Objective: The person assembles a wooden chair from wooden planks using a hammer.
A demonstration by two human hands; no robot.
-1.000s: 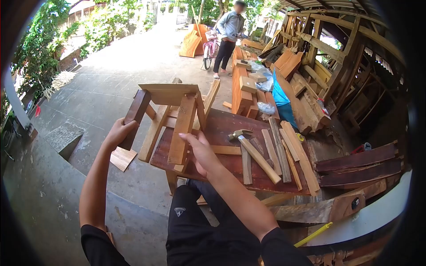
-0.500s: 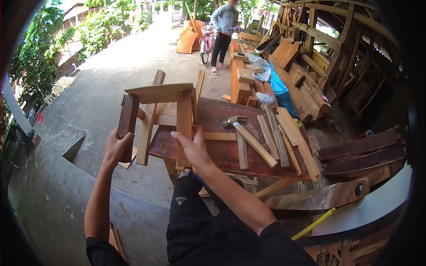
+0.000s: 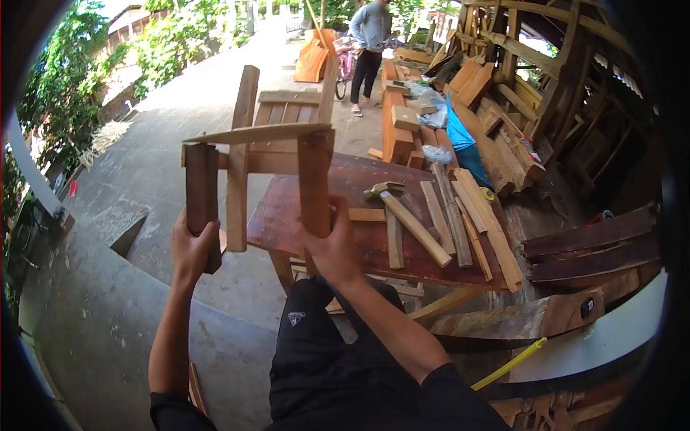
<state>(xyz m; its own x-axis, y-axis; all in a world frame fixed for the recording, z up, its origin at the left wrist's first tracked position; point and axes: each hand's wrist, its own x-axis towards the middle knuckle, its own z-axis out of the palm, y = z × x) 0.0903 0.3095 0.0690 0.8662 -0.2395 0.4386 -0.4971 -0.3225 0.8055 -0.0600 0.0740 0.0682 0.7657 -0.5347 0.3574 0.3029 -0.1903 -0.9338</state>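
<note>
Wooden frame (image 3: 251, 134) has a dark post (image 3: 202, 194), a paler post (image 3: 314, 179) and slats (image 3: 287, 115).

Both forearms reach forward and up from dark sleeves, bare from about the elbow, well apart and roughly level at the wrists. The left hand (image 3: 192, 244) is closed in a grip, thumb toward the right hand, its wrist nearly straight above an almost upright forearm. The right hand (image 3: 332, 244) also closes in a grip, its forearm slanting inward; some of its fingers are hidden.
</note>
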